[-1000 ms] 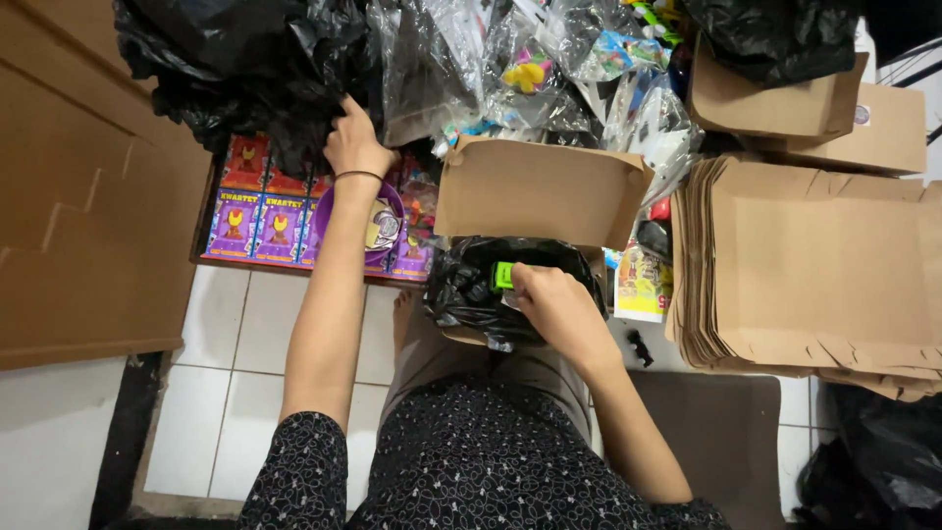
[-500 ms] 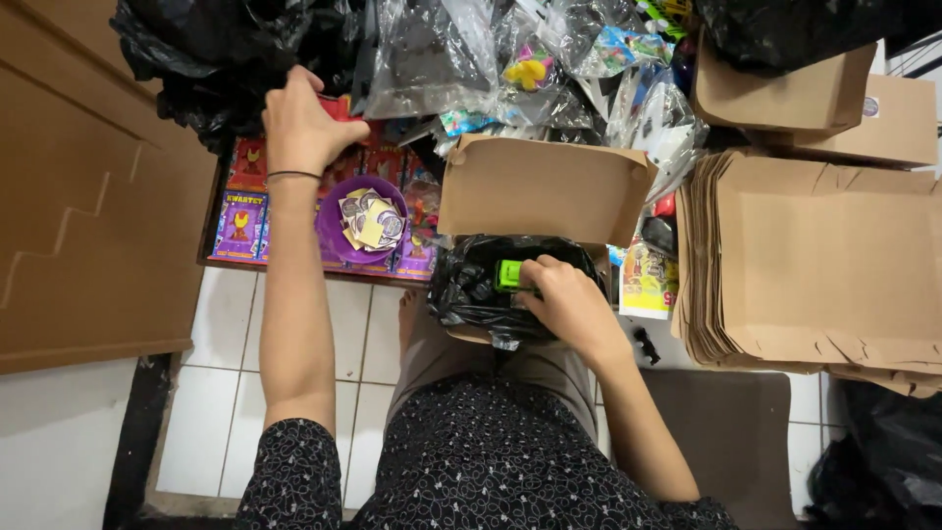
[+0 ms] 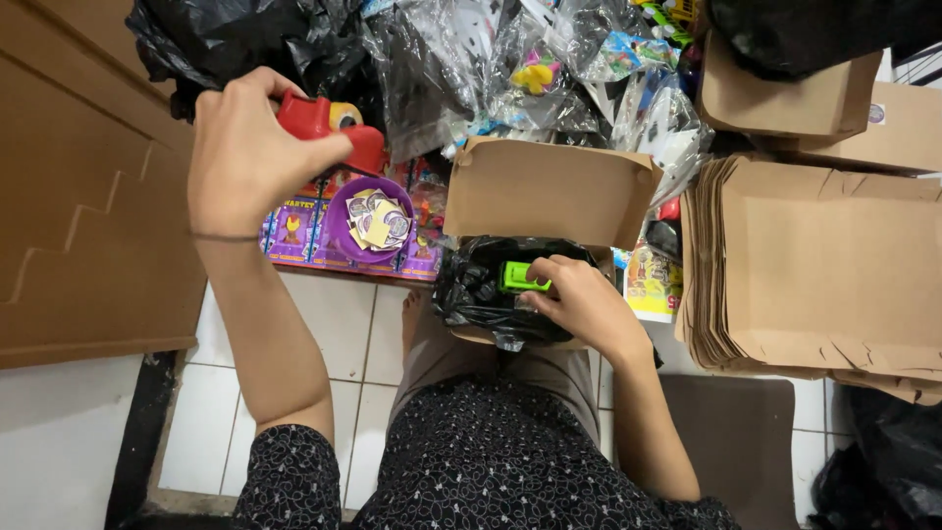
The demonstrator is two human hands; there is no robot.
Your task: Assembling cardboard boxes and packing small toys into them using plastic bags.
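Note:
My left hand (image 3: 245,152) is raised and closed around a red plastic toy (image 3: 329,123) with a round eye-like part, held above a purple bowl (image 3: 368,221) of small round paper tokens. My right hand (image 3: 579,299) rests at an open cardboard box (image 3: 545,191) on my lap, fingers on a small bright green toy (image 3: 520,277). That green toy lies on a black plastic bag (image 3: 481,294) lining the box.
Colourful purple packets (image 3: 294,231) lie on the tiled floor under the bowl. A stack of flat cardboard boxes (image 3: 824,265) sits on the right. Clear bags of toys (image 3: 549,69) and black bags (image 3: 226,39) crowd the far side. Brown cardboard (image 3: 83,196) lies at left.
My left hand reached into the pile ahead, then drew back and up holding the red toy. The purple bowl is uncovered. My right hand stayed on the green toy.

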